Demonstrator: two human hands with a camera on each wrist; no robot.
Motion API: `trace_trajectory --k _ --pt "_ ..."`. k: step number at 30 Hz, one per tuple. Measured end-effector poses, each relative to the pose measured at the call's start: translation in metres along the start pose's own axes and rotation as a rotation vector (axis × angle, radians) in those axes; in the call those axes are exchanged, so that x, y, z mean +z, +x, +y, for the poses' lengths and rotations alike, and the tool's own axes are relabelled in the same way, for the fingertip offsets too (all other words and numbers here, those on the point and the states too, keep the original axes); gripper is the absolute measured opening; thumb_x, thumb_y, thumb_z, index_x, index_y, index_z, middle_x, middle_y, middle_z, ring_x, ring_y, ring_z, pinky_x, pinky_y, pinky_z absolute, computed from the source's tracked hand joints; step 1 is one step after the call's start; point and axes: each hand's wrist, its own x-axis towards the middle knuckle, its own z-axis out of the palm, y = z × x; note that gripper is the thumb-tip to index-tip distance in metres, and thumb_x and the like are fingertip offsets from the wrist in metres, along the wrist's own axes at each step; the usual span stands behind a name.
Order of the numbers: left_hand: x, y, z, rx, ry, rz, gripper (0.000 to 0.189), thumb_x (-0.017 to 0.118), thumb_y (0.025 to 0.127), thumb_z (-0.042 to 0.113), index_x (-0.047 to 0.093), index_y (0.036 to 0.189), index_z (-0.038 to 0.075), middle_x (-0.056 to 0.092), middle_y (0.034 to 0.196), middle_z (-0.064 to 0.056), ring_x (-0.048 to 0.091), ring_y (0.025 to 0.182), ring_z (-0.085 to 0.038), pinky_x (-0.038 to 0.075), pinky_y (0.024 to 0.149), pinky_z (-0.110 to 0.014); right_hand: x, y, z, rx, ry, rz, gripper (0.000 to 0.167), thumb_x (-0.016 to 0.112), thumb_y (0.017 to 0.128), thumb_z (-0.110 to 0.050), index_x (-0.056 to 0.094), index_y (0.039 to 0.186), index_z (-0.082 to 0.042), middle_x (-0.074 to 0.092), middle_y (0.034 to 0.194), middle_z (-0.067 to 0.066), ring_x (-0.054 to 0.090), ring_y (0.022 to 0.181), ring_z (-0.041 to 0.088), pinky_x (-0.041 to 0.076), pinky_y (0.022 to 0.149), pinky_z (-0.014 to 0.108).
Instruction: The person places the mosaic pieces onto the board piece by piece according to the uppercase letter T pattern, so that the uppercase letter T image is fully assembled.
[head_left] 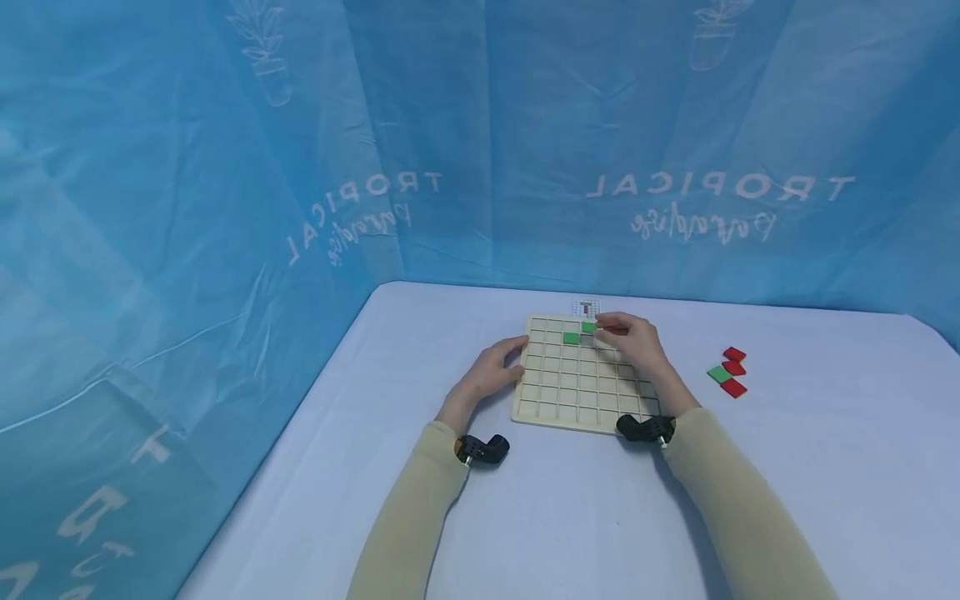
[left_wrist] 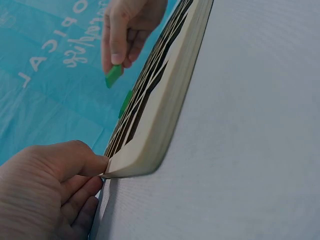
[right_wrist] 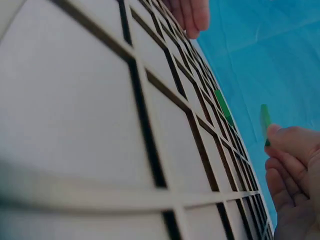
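Observation:
A pale wooden grid board lies on the table. At its left edge, my left hand grips the rim, thumb on the edge and fingers curled beside it, as the left wrist view shows close up. My right hand pinches a green square tile between thumb and fingertips, raised above the far part of the board. In the right wrist view this held tile is seen nearly edge-on. Another green tile sits in a cell near the board's far side.
Several loose tiles lie right of the board: red tiles and a green one. Behind the board's far edge is a small card with a coloured grid pattern. Blue curtains with printed lettering enclose the white table.

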Motion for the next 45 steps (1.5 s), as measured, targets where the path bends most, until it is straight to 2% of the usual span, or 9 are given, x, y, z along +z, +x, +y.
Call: trace_trajectory --k 8,20,31,39,45 --pt "0.002 0.001 0.001 0.011 0.004 -0.004 0.057 0.057 0.090 0.008 0.038 0.145 0.009 0.038 0.147 -0.006 0.030 0.137 -0.019 0.024 0.112 -0.031 0.007 -0.001 0.012 0.014 -0.059 0.031 0.034 0.067 0.089 -0.015 0.063 0.120 -0.002 0.065 0.112 0.015 0.061 0.099 0.028 0.052 0.085 0.042" --pt "0.004 0.000 0.001 0.001 0.009 0.001 0.058 0.057 0.091 0.009 0.038 0.145 0.011 0.038 0.147 -0.005 0.030 0.137 -0.019 0.025 0.112 -0.032 0.010 -0.001 0.012 -0.011 -0.170 0.010 0.035 0.066 0.089 -0.012 0.061 0.121 -0.001 0.065 0.110 0.016 0.061 0.098 0.030 0.051 0.085 0.043" --pt "0.003 -0.001 0.002 -0.007 0.005 0.004 0.058 0.057 0.090 0.009 0.038 0.145 0.011 0.038 0.147 -0.005 0.029 0.137 -0.018 0.024 0.112 -0.032 0.011 -0.001 0.010 0.001 -0.189 -0.008 0.035 0.066 0.090 -0.014 0.061 0.123 -0.003 0.064 0.113 0.015 0.060 0.101 0.029 0.050 0.087 0.042" --pt "0.002 0.000 0.000 -0.001 0.018 0.003 0.058 0.057 0.091 0.010 0.038 0.145 0.011 0.038 0.147 -0.005 0.029 0.137 -0.018 0.024 0.112 -0.031 0.011 -0.002 0.008 -0.039 -0.196 -0.002 0.034 0.066 0.089 -0.011 0.061 0.120 0.000 0.064 0.111 0.018 0.060 0.099 0.031 0.050 0.086 0.044" --pt "0.000 -0.001 0.001 -0.012 0.020 0.000 0.058 0.057 0.091 0.010 0.037 0.145 0.011 0.038 0.147 -0.005 0.029 0.137 -0.019 0.024 0.112 -0.031 0.006 -0.002 0.002 0.011 -0.112 0.032 0.036 0.066 0.090 -0.017 0.061 0.123 -0.004 0.062 0.115 0.015 0.058 0.105 0.031 0.050 0.088 0.043"
